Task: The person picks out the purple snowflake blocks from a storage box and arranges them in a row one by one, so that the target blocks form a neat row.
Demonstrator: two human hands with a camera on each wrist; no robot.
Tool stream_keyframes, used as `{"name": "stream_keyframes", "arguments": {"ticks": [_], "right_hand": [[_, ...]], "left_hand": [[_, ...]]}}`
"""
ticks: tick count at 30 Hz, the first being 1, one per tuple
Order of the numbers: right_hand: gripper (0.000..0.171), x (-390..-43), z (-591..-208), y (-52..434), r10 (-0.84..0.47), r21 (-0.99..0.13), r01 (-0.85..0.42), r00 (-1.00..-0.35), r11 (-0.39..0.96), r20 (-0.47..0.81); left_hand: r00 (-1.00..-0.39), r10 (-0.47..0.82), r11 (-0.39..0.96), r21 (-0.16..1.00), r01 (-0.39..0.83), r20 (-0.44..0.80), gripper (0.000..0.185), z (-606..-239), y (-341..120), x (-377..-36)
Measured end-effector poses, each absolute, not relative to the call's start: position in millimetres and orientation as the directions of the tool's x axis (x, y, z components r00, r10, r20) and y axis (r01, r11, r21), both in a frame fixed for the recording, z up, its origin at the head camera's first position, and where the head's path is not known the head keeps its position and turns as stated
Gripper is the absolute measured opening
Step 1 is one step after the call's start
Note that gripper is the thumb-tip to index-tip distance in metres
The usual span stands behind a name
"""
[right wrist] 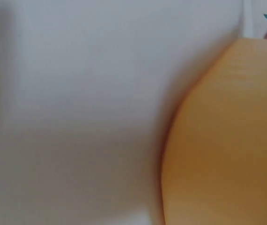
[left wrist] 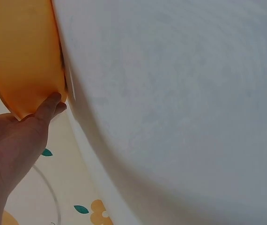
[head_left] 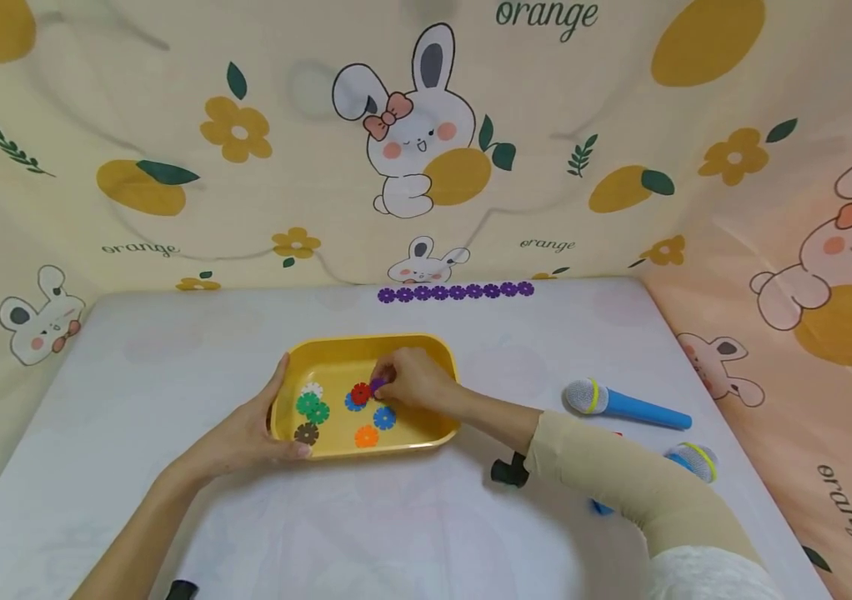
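Note:
A yellow tray stands on the white table, holding several notched flower-shaped plastic discs. My left hand grips its left end, thumb at the near side and fingers at the far left corner; the left wrist view shows this hand against the tray's outer wall. Inside the tray, my right hand pinches a purple disc. Right beside it is a red disc, over a blue disc. Green discs, a brown disc and an orange disc lie nearby.
A row of purple discs lies along the table's back edge. To the right is a blue toy microphone, with another microphone partly behind my right sleeve. A black object sits beside my right forearm. Printed cloth hangs behind the table.

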State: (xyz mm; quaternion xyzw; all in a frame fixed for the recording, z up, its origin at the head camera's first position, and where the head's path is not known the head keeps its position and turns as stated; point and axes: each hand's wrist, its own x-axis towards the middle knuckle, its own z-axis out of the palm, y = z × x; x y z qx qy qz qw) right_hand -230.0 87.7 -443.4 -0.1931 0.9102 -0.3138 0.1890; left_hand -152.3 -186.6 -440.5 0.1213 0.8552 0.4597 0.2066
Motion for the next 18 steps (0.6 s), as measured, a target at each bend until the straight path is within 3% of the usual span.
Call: {"name": "stream_keyframes", "arguments": {"ticks": [11, 18], "right_hand": [[0.025, -249.3, -410.0, 127.3, -0.528, -0.851, -0.086, -0.815, 0.518, -0.239], [0.036, -262.6, -388.5, 171.7, -0.492, -0.830, -0.115, -0.846, 0.546, -0.206]], "left_hand": [[-0.883, 0.402, 0.551, 0.834, 0.022, -0.242, 0.132, -439.6, -185.5, -153.3], [-0.884, 0.400, 0.562, 0.827, 0.026, -0.244, 0.132, -438.0, -184.2, -154.2]]}}
